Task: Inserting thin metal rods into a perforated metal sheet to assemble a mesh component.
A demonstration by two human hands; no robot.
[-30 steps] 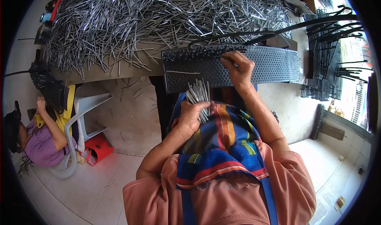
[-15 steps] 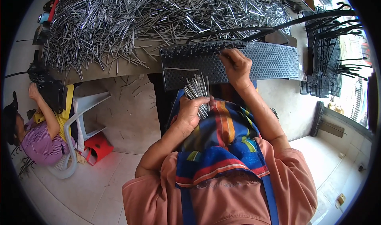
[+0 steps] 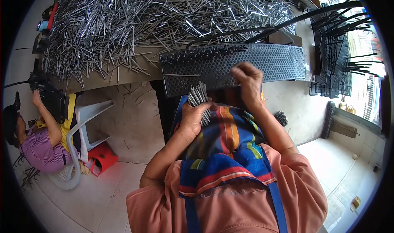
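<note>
My left hand (image 3: 192, 117) is closed round a bundle of thin grey metal rods (image 3: 198, 97), held upright over my lap with the upper ends fanned out. In front of it lies a long dark perforated metal panel (image 3: 271, 62), full of small round holes. Many short dark pieces (image 3: 201, 53) stick up from holes along its far left part. A single rod (image 3: 181, 75) rests flat near the panel's left end. Over the panel's near edge is my right hand (image 3: 249, 81), thumb and fingers curled together. Whatever may be between those fingertips is too small to see.
A big heap of loose metal rods (image 3: 123, 23) covers the table beyond. A long black bent bar (image 3: 283, 27) crosses above the panel. Black wire racks (image 3: 334, 64) with hooks stand at right. At left, another person (image 3: 41, 146) sits on a grey plastic chair (image 3: 74, 155).
My right hand has come back from the holes toward the panel's near edge. The left hand still grips the rods, and one rod no longer stands apart at the bundle's right side.
</note>
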